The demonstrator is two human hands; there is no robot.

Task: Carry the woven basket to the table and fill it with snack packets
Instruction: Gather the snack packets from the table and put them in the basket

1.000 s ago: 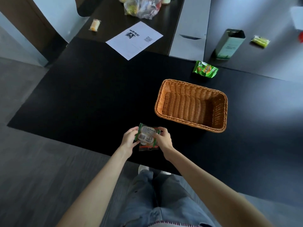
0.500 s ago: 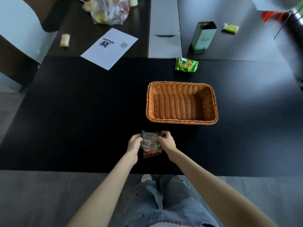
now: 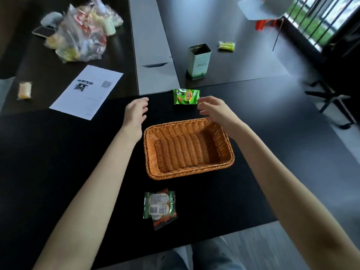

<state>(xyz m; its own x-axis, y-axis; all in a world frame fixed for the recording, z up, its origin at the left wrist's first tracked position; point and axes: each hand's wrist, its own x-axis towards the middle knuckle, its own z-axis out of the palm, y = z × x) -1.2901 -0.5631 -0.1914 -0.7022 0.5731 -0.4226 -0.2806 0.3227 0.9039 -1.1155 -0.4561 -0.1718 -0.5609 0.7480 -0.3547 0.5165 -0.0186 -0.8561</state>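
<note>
Woven basket (image 3: 188, 149) sitting empty on the black surface (image 3: 58, 152), long side running left to right. Green snack packet (image 3: 186, 96) lying flat just beyond the far rim, apart from the basket. Two more packets (image 3: 160, 207) stacked near the front edge, label side up (one partly tucked under the other), well clear of the near rim. Right hand (image 3: 214, 110) stretched over the far right corner of the basket, fingers (image 3: 202, 106) spread and loosely curled, tips just beside the green packet, gripping nothing; contact with the packet impossible to tell. Left hand (image 3: 135, 113) hovering left of the far rim, fingers slightly apart and relaxed, also empty. Farther back: open metal tin (image 3: 198, 62) standing upright, small yellow-green packet (image 3: 226, 46) beyond it, printed sheet (image 3: 87, 91) to the left, clear bag of snacks (image 3: 81, 34) behind that, single yellow snack (image 3: 24, 90) at far left.
</note>
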